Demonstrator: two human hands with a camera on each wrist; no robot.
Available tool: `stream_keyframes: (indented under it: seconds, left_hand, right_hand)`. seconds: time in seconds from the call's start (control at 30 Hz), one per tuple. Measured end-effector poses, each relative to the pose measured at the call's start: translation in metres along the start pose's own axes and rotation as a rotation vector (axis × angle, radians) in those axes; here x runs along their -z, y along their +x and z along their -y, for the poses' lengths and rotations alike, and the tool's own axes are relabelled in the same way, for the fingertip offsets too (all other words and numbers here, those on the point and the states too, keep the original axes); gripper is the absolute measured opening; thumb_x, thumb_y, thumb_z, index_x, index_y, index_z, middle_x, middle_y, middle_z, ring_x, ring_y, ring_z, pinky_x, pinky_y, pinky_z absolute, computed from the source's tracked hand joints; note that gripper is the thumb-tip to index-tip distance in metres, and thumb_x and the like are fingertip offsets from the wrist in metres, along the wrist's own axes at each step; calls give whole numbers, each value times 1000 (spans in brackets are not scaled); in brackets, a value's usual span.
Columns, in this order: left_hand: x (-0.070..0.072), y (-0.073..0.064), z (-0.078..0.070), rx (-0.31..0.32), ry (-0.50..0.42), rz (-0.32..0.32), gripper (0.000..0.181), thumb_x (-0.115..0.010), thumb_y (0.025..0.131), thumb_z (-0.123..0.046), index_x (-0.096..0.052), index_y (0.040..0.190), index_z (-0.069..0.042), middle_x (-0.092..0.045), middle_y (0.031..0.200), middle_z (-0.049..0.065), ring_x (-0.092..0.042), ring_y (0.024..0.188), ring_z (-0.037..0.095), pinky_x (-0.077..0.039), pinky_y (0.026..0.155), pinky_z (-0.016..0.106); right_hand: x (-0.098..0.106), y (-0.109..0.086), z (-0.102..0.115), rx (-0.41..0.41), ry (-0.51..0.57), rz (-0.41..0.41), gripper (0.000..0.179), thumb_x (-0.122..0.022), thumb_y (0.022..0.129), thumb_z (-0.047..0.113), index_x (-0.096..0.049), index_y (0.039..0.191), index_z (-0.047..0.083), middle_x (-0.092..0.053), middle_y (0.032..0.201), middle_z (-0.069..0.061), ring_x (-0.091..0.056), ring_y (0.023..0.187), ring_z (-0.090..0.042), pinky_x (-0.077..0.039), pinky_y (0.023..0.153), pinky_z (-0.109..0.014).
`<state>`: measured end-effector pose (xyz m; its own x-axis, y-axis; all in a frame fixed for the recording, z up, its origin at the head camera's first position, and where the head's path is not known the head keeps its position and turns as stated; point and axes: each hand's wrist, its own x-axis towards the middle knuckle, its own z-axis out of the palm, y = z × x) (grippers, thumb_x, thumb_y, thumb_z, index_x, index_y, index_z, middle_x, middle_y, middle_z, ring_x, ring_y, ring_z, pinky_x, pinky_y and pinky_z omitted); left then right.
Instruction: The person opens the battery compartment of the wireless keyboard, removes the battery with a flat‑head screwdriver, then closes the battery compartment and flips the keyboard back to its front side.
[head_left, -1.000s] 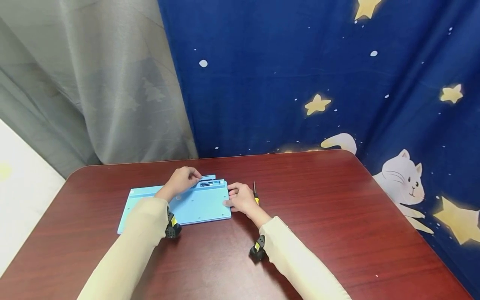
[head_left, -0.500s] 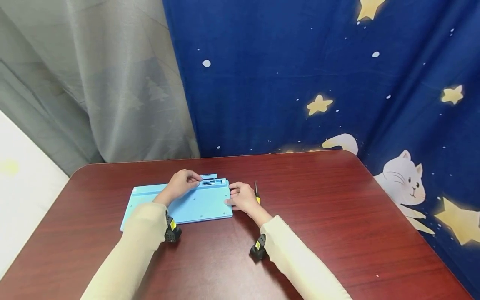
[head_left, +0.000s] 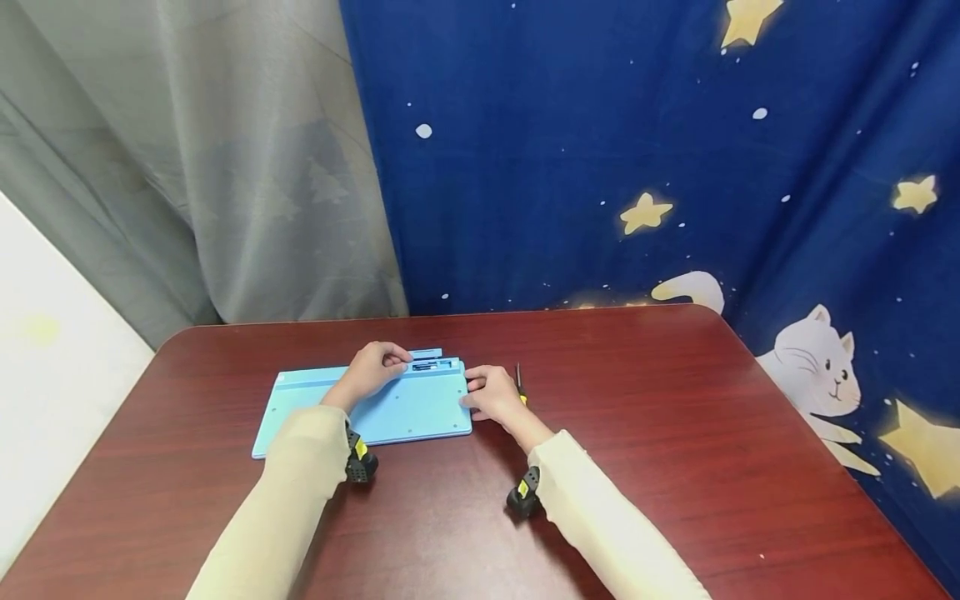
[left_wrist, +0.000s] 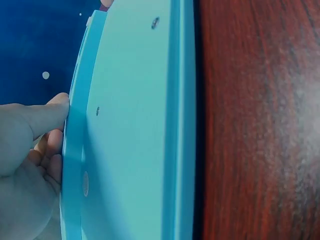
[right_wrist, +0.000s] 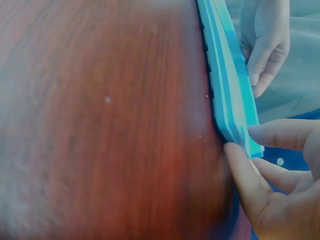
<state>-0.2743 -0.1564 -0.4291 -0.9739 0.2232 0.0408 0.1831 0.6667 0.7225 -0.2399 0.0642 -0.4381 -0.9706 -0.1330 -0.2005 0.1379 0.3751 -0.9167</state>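
A light blue keyboard [head_left: 390, 410] lies with its underside up, small screw holes and a raised strip along its far edge showing. In that strip, near the right end, an uncovered battery compartment [head_left: 433, 365] has dark contents. Just behind it lies a narrow blue battery cover [head_left: 427, 354]. My left hand [head_left: 375, 367] grips the far edge left of the compartment; in the left wrist view its thumb [left_wrist: 52, 115] is at the strip, other fingers curled behind. My right hand [head_left: 495, 393] holds the right end, thumb and fingers around the corner in the right wrist view.
A screwdriver [head_left: 522, 392] with a yellow and black handle lies just right of my right hand, partly hidden by it. All this rests on a reddish-brown table [head_left: 637, 433]. Grey and blue star-patterned curtains [head_left: 540, 167] hang behind its far edge.
The head view has turned slightly, so the scene sits a little farther right. Both hands stay in about the same places on the keyboard.
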Motion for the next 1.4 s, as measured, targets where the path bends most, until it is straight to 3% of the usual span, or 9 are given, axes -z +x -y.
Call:
stream_keyframes:
  seconds: [0.33, 0.8, 1.07, 1.4]
  left_hand:
    - [0, 0, -5, 79, -8, 11, 14, -59, 88, -5, -65, 100, 1, -58, 90, 11, -49, 83, 23, -42, 75, 32]
    - [2, 7, 0, 74, -2, 24, 14, -59, 89, -7, -64, 99, 0, -56, 89, 10, -48, 83, 23, -41, 75, 32]
    - [2, 9, -2, 43, -3, 29, 13, -59, 88, -5, -64, 99, 0, -55, 87, 9, -48, 82, 23, -40, 75, 33]
    - [1, 9, 0, 64, -4, 23, 12, -60, 88, -5, -64, 98, 0, -55, 86, 9, -47, 81, 22, -40, 73, 32]
  right_hand:
    - [17, -9, 12, 77, -7, 79, 40, -65, 81, 1, -55, 119, -4, -59, 89, -13, -63, 76, -29, -53, 58, -36]
    - [36, -16, 23, 116, -54, 57, 37, -64, 83, 6, -58, 119, 1, -62, 90, -11, -60, 89, -36, -53, 60, -35]
    - [53, -26, 24, 170, -64, 74, 33, -65, 82, 6, -60, 115, 4, -61, 88, -10, -60, 87, -35, -53, 62, -38]
    - [71, -40, 22, 197, -121, 95, 33, -65, 82, 6, -61, 114, 4, -62, 86, -8, -60, 82, -34, -53, 65, -42]
